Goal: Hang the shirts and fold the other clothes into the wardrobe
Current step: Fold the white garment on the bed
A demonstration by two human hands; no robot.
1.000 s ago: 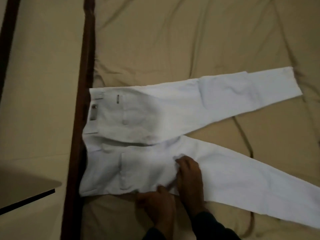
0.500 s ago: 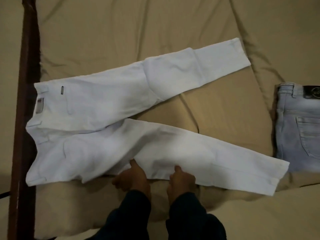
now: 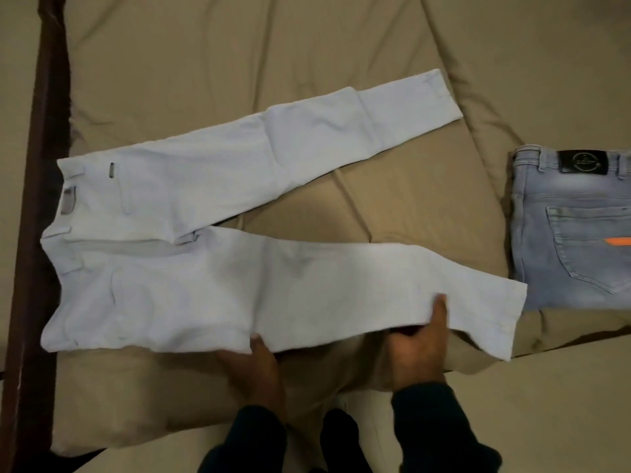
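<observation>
White trousers (image 3: 211, 240) lie spread on the tan bed sheet (image 3: 239, 56), waistband at the left, both legs fanned out to the right. My left hand (image 3: 254, 368) grips the near edge of the near leg around its middle, fingers tucked under the cloth. My right hand (image 3: 418, 346) pinches the same edge closer to the hem, thumb on top of the fabric and fingers beneath it. Dark sleeves cover both wrists.
Folded light-blue jeans (image 3: 573, 230) with a black waist patch and an orange tag lie on the sheet at the right. A dark wooden bed frame (image 3: 37, 199) runs down the left side. The sheet is rumpled around the trousers.
The view has swung right, bringing the jeans into sight. My hands moved from the crotch area to the near leg's edge, and my right hand slid toward the hem.
</observation>
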